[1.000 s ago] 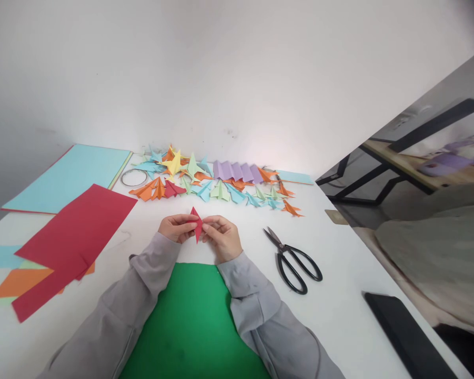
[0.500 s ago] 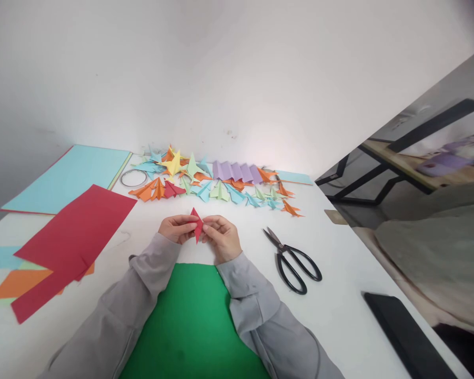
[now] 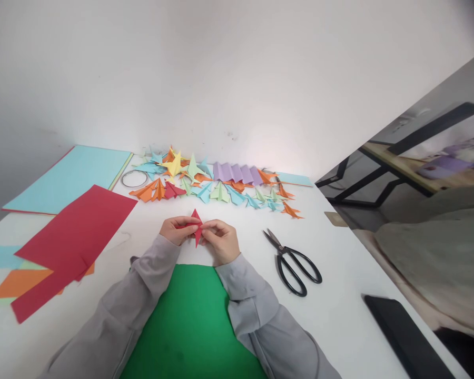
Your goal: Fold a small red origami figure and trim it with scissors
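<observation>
A small folded red paper piece [image 3: 197, 223] with pointed ends is held just above the white table [image 3: 339, 305]. My left hand [image 3: 176, 230] pinches its left side and my right hand [image 3: 221, 240] pinches its right side, fingertips nearly meeting. Both arms wear grey sleeves. A green paper sheet [image 3: 191, 326] lies under my forearms at the near edge.
Black scissors [image 3: 294, 261] lie shut right of my hands. A row of several folded paper figures [image 3: 217, 181] and a wire ring [image 3: 134, 178] sit at the back. Red [image 3: 73, 237], light blue [image 3: 69, 176] and orange [image 3: 18, 281] sheets lie left. A black flat object [image 3: 406, 337] lies near right.
My right fingers have moved up and over the red piece toward the left hand, and a red flap now lies sideways across it. The hands stay in place.
</observation>
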A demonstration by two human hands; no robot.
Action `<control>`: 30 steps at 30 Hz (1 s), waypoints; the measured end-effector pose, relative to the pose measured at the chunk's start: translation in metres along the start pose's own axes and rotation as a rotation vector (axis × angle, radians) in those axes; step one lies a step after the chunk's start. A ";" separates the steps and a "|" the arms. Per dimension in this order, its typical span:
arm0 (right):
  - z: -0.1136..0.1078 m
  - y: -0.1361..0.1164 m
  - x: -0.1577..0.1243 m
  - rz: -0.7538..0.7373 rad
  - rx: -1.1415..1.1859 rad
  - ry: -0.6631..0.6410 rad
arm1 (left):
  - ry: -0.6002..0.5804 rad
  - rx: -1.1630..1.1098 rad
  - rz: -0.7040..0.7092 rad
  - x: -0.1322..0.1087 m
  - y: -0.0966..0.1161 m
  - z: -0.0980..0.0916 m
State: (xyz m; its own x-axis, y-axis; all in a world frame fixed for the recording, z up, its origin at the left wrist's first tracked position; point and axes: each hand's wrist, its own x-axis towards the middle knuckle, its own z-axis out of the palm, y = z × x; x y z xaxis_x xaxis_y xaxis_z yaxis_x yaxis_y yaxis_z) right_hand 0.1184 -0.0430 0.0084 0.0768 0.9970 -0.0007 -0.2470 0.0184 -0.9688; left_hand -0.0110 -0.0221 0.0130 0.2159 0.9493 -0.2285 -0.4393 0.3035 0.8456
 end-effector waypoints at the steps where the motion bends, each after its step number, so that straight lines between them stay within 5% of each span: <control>1: 0.000 0.000 0.000 0.005 0.006 0.007 | -0.010 0.001 0.004 0.000 0.000 0.000; 14: -0.004 0.009 0.003 0.019 0.125 0.008 | 0.054 0.268 0.154 -0.005 0.004 0.003; 30: -0.003 0.006 0.003 0.008 0.071 -0.033 | 0.001 0.157 0.101 -0.001 -0.003 -0.002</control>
State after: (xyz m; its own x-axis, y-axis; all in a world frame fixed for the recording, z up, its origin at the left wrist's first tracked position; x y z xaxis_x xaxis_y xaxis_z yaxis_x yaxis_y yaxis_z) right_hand 0.1205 -0.0406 0.0018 0.0428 0.9991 0.0007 -0.3158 0.0142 -0.9487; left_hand -0.0118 -0.0233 0.0097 0.1768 0.9744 -0.1392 -0.3171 0.1902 0.9291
